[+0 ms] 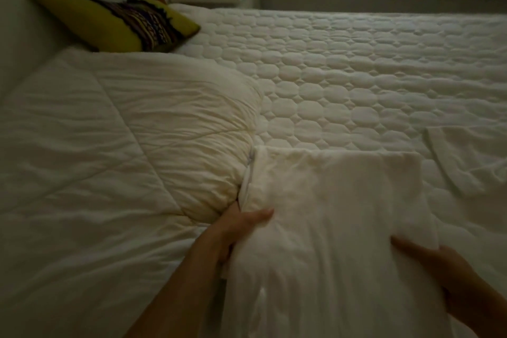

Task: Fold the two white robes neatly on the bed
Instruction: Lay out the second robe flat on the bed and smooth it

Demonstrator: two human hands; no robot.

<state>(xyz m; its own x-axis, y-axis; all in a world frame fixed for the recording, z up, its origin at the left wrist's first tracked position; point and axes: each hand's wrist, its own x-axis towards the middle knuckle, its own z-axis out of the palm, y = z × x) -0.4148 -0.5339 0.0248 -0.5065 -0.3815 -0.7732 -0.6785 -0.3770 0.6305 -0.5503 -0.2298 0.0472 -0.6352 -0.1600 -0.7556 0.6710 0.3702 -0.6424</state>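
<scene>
As L hand (236, 229), R hand (450, 278) grip it — robe (329, 211) on bed (356, 63).

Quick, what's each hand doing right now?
Left hand: grips the folded white cloth robe at its left edge.
Right hand: holds that robe's right edge.
</scene>
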